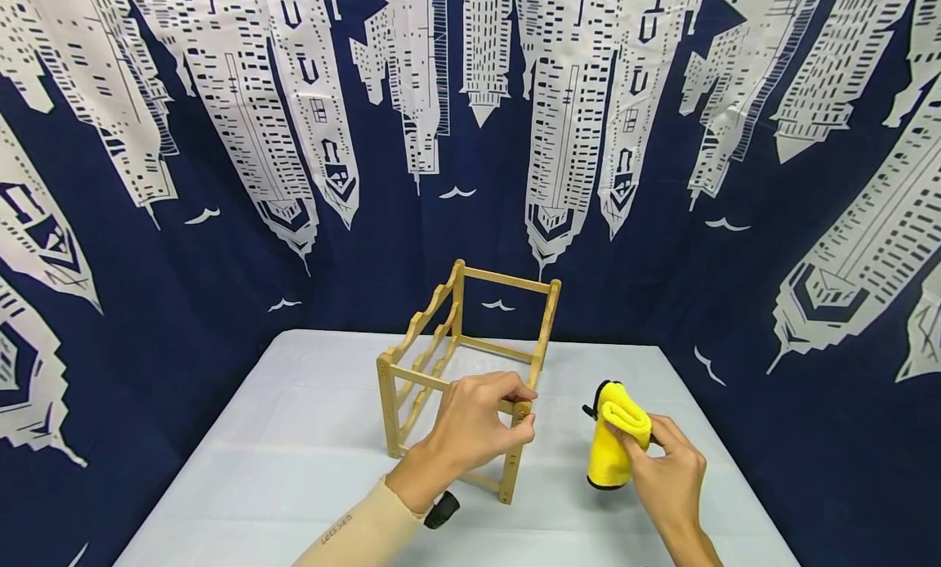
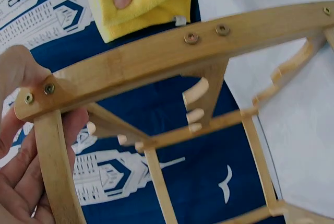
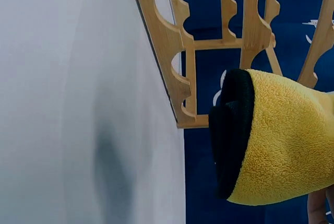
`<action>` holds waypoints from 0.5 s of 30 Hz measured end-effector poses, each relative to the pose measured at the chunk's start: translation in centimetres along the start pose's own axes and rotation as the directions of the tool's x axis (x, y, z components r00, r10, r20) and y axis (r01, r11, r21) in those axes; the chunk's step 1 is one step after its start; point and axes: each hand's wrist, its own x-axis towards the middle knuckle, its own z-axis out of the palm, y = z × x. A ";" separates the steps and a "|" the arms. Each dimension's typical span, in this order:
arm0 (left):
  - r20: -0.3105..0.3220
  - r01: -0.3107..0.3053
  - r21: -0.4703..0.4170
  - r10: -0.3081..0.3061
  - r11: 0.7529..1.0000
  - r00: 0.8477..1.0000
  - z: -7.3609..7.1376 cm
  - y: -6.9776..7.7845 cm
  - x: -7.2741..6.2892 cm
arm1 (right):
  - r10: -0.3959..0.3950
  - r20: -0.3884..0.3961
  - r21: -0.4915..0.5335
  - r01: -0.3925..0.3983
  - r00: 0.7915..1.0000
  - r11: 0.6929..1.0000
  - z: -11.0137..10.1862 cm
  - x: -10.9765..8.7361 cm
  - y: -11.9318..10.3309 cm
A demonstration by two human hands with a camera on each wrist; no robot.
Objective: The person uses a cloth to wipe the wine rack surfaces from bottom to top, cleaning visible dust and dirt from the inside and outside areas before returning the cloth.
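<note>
A light wooden rack (image 1: pixel 507 279) with scalloped rails stands on the white-covered table. My left hand (image 1: pixel 478 412) grips its near right top corner; in the left wrist view the thumb and fingers lie on either side of the corner of the frame (image 2: pixel 130 62). To the right of the rack, my right hand (image 1: pixel 667 473) holds a folded yellow cloth (image 1: pixel 612 461) with black edging, pinched between thumb and fingers. The cloth is held apart from the rack in the head view. Its plush side and black hem (image 3: pixel 232 130) fill much of the right wrist view.
The white tabletop (image 1: pixel 316 412) runs under the rack. Behind and beside it hangs a navy fabric backdrop (image 1: pixel 412 256) printed with white upside-down buildings and birds. A black strap piece (image 1: pixel 442 511) shows at the left wrist, below a light sleeve (image 1: pixel 367 530).
</note>
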 end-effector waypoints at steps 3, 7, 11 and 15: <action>0.010 0.010 -0.035 -0.009 0.999 1.000 -0.9 -0.7 -0.5 | -0.002 0.008 -0.001 0.002 1.000 1.000 0.2 0.0 -0.2; 0.010 0.006 -0.064 -0.005 0.998 1.000 -2.0 -1.9 -1.4 | -0.001 0.024 -0.014 0.001 1.000 1.000 0.5 -0.2 -0.3; 0.016 -0.026 -0.099 0.027 0.995 1.000 -3.2 -3.2 -2.1 | -0.007 0.030 -0.023 0.007 1.000 1.000 0.7 -0.3 -0.5; 0.045 -0.047 -0.154 0.055 0.987 0.997 -4.6 -4.4 -2.5 | -0.018 0.027 -0.018 0.018 0.999 1.000 1.0 -0.3 -0.6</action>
